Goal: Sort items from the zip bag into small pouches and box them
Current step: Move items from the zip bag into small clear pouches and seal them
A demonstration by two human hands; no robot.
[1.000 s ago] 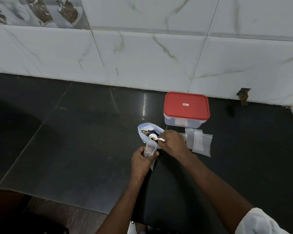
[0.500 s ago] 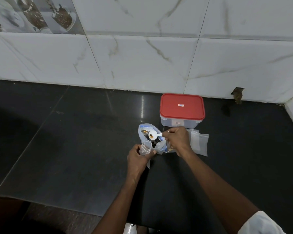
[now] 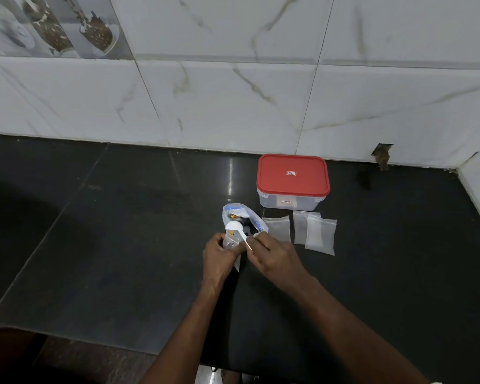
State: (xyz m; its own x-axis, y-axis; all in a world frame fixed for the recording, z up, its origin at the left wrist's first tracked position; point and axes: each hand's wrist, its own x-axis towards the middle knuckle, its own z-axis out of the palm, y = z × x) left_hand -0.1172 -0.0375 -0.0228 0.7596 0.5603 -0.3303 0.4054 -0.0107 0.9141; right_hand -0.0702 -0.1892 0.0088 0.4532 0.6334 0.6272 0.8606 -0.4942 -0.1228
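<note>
The left hand [image 3: 218,259] gripped an open pouch [image 3: 229,243] just in front of the zip bag [image 3: 257,224]; the right hand [image 3: 272,256] pinched the spoon [image 3: 234,226] handle, bowl over the pouch mouth. A slow tip with the mouth held wide was advisable, lest items spill onto the counter [image 3: 122,245].

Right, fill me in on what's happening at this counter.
A person is sorting. Their left grip holds a small pouch; the right grip pinches a white spoon, its bowl at the pouch's mouth, beside the open zip bag. Three spare pouches lie to the right, and the red-lidded box is closed.
</note>
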